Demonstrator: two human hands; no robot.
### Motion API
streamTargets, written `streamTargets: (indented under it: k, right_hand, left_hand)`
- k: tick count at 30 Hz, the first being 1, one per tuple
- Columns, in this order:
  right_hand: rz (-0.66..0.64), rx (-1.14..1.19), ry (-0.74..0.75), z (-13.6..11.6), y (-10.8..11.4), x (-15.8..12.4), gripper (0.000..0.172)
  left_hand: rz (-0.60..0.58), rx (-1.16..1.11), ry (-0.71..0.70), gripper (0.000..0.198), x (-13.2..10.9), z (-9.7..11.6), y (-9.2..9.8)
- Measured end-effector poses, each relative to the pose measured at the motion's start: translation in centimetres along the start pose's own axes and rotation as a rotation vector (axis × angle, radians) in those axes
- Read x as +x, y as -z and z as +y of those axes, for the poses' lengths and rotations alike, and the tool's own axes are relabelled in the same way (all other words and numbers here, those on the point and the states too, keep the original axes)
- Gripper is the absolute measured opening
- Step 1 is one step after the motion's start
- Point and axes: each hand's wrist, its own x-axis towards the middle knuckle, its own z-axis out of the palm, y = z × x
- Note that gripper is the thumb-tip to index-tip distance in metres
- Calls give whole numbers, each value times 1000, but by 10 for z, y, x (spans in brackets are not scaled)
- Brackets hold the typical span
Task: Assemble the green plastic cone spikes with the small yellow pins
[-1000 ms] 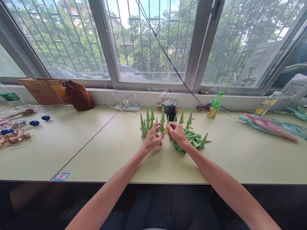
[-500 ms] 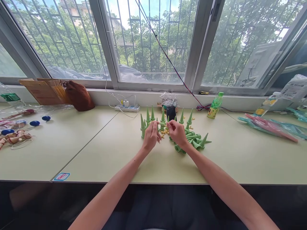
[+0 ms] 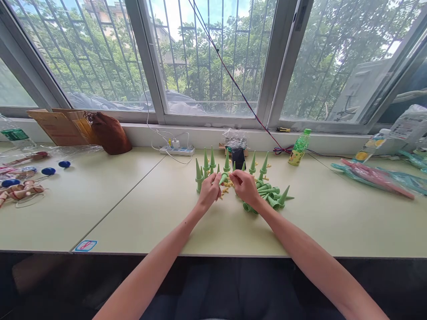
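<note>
My left hand [image 3: 210, 189] is closed around a green plastic watering spike [image 3: 223, 179], its tip pointing down and toward me. Close beside the spike's wide end, my right hand [image 3: 245, 184] is pinched; whatever sits between its fingertips is too small to make out. Small yellow valves [image 3: 226, 190] lie loose on the table under and between the hands. Other green spikes stand upright behind the hands, among them a left group [image 3: 206, 162] and a right group [image 3: 263, 166]; yellow valves stick out of some on the right. A pile of green spikes [image 3: 274, 195] lies by my right wrist.
A black box-like object [image 3: 238, 158] stands behind the spikes. Farther back are a power strip [image 3: 177, 150] and a green-capped bottle [image 3: 299, 146]. Blue balls [image 3: 48, 171] and wooden toys lie left, plastic bags [image 3: 376, 178] right. The table's front edge [image 3: 233, 255] runs below my forearms.
The spike in my left hand has tilted, its tip now downward and toward me. My right hand has shifted slightly down, and its fingers are still pinched.
</note>
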Motion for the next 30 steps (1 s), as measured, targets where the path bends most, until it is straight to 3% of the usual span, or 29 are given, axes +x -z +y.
streamTargets:
  k: [12,30]
  right_hand:
    - [-2,31,-33,0,1,0,31]
    - [16,72,-79,-1,6,2,33]
  left_hand:
    - [-38,-54,17,38,1,-7,3]
    - [-109,-31,9,37,-2,1,3]
